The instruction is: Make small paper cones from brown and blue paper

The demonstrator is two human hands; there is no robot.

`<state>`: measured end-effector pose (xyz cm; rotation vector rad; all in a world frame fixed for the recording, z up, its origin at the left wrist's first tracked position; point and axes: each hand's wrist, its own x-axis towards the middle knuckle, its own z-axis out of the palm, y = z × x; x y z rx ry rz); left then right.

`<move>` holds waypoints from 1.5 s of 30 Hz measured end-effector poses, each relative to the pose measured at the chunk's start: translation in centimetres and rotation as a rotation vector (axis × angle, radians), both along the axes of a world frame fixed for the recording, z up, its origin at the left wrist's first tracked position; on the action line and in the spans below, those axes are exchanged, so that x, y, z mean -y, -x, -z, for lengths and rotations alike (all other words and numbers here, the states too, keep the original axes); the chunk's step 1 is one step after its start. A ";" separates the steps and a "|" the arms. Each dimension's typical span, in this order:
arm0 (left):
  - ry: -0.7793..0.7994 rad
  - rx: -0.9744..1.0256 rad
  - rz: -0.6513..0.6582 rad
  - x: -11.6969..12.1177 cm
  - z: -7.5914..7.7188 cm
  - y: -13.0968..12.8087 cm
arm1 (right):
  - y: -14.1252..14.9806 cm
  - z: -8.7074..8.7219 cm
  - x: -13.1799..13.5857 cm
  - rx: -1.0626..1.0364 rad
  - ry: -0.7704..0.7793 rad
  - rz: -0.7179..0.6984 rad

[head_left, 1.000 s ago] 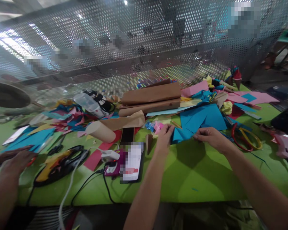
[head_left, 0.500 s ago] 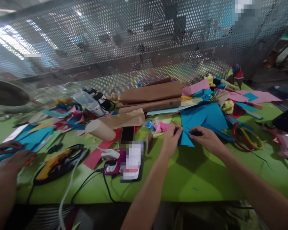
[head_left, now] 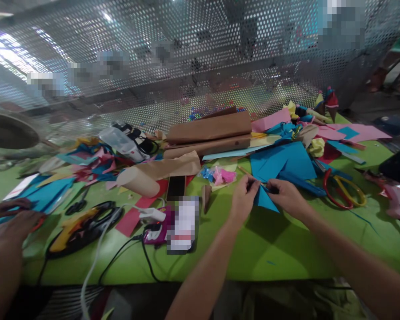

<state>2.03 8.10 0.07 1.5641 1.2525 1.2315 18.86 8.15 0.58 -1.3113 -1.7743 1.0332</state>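
Observation:
Both my hands hold a small blue paper triangle [head_left: 264, 200] just above the green table [head_left: 273, 244]. My left hand [head_left: 242, 197] pinches its left upper edge. My right hand [head_left: 284, 194] grips it from the right, fingers closed. Behind them lies a larger sheet of blue paper [head_left: 283, 161]. A bag of pink and blue bits [head_left: 220, 175] sits left of my left hand.
Brown paper rolls [head_left: 210, 129] lie at the back. Red and yellow scissors [head_left: 343, 191] and a pink glue gun [head_left: 394, 195] lie right. A phone [head_left: 184, 224], cables and a small brown cone [head_left: 206, 197] lie left. Another person's hands [head_left: 13, 220] work on paper scraps at far left.
The blue piece has gone from a broad sheet to a small folded triangle, and my hands have drawn closer together and nearer to me.

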 end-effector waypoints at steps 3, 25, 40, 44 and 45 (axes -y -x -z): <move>-0.028 -0.027 -0.061 0.1 0.3 0.0 | -0.1 -0.1 -0.1 -0.029 0.021 -0.052; -0.151 -0.219 -0.319 0.8 -0.6 0.3 | -0.5 0.0 -0.2 -0.028 0.079 -0.122; 0.168 0.040 0.105 -0.9 -1.3 2.8 | -1.8 0.0 -0.7 -0.072 0.063 -0.088; 0.272 0.229 0.114 -1.0 -0.8 2.8 | -1.8 -1.2 -0.5 -0.247 0.124 0.022; 0.298 0.289 0.112 -1.0 -0.7 2.7 | -1.7 -1.4 -0.5 -0.287 0.137 0.045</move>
